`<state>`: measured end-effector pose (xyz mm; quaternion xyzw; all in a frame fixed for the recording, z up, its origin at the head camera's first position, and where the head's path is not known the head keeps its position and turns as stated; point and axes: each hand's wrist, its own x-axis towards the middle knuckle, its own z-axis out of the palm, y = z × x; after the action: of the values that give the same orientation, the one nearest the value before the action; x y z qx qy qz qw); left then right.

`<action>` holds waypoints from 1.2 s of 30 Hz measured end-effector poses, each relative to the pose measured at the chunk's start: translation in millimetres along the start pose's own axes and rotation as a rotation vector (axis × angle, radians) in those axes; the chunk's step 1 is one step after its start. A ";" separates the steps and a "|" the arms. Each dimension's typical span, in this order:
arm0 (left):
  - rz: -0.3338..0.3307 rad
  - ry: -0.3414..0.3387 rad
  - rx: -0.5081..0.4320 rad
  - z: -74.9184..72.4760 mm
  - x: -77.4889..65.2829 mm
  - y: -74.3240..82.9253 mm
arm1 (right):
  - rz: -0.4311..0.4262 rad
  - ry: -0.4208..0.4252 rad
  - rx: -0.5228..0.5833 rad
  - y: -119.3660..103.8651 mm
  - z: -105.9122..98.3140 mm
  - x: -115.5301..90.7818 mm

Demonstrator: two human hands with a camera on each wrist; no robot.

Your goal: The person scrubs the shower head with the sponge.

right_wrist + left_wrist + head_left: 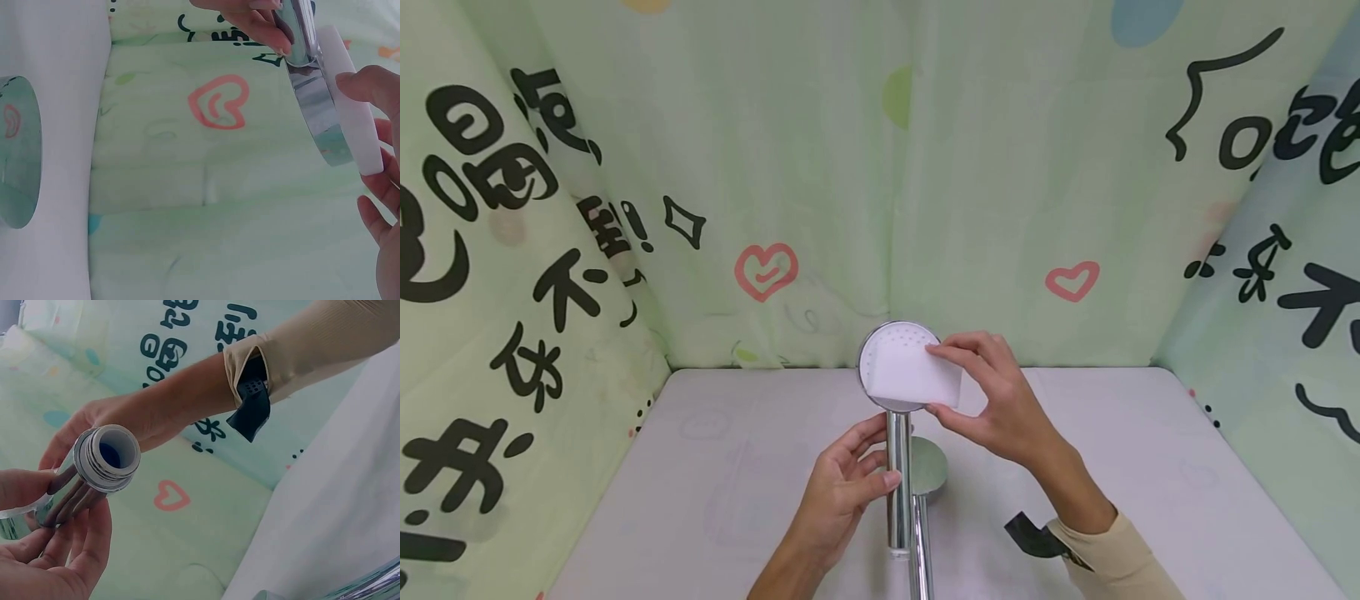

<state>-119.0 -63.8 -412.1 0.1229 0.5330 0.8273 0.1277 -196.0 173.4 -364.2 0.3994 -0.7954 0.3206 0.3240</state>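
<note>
A chrome shower head (pixel 898 335) stands upright in the head view, its white dotted face towards me. My left hand (pixel 848 487) holds its shiny handle (pixel 898 492) between thumb and fingers. Between the thumb and fingers of my right hand (pixel 1000 400) is a white sponge-like block (pixel 913 377), lying over the lower part of the face. From the right wrist, the block (pixel 356 115) appears flat against the shower head's face, with the chrome rim (pixel 322 115) behind it. The left wrist view shows the handle's open threaded end (pixel 111 456).
Behind the shower head, a round mirror-like disc (pixel 929 467) on a chrome stem (pixel 921 542) lies or stands over the white tabletop (pixel 760 492). Pale green printed cloth (pixel 820 167) rises at the back and both sides. A black strap (pixel 1036 535) sticks out at the right sleeve.
</note>
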 end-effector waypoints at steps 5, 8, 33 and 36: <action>0.010 -0.009 0.004 -0.1 -0.3 -1.9 | 0.011 0.013 -0.002 -0.6 0.2 1.0; 0.013 -0.013 0.002 0.1 -0.6 -2.4 | 0.024 0.015 -0.005 -1.0 0.1 1.7; 0.005 0.007 0.020 2.1 3.3 -2.0 | 0.125 0.010 -0.006 -5.9 1.1 3.3; 0.003 0.018 0.025 2.5 3.5 -1.2 | 0.139 0.007 -0.015 -8.0 2.5 1.3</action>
<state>-121.3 -60.0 -411.9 0.1179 0.5443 0.8218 0.1202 -190.5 167.1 -362.6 0.3397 -0.8225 0.3377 0.3067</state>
